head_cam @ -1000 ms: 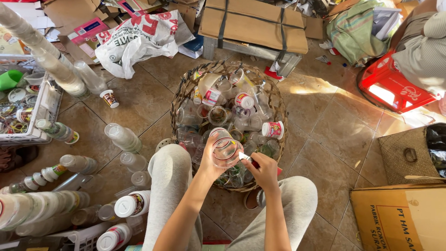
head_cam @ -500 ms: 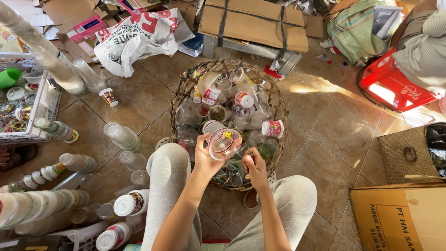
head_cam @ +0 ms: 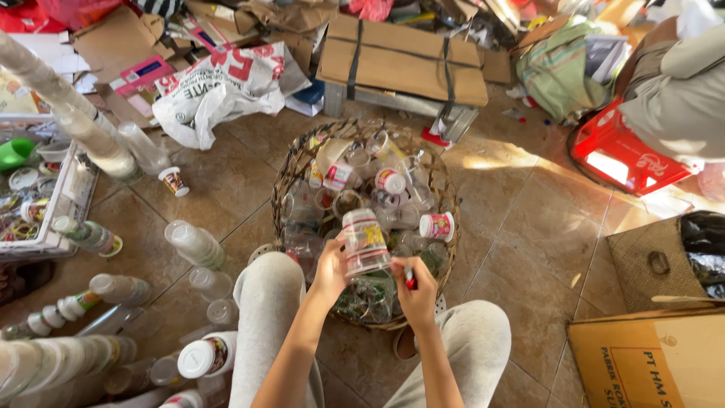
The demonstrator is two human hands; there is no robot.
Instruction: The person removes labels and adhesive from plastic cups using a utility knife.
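I sit on the floor with my knees either side of a round wicker basket (head_cam: 291,170) full of clear plastic cups. My left hand (head_cam: 330,266) grips a clear plastic cup (head_cam: 364,242) with a printed label, held on its side over the basket's near rim. My right hand (head_cam: 414,289) is closed around a small red-tipped tool (head_cam: 408,280) just right of the cup's open end. Whether the tool touches the cup cannot be told. A labelled cup (head_cam: 437,225) lies at the basket's right side.
Stacks of nested clear cups (head_cam: 195,243) lie on the tiled floor at left, beside a white tray (head_cam: 64,198) of lids. A cardboard bundle (head_cam: 404,57) and a white sack (head_cam: 219,87) lie beyond the basket. A red crate (head_cam: 623,155) with another person stands at right, a cardboard box (head_cam: 649,359) near right.
The cup has turned from mouth-up to lying sideways and dropped lower over the basket. My right hand has shifted from the cup's side to just below its open end.
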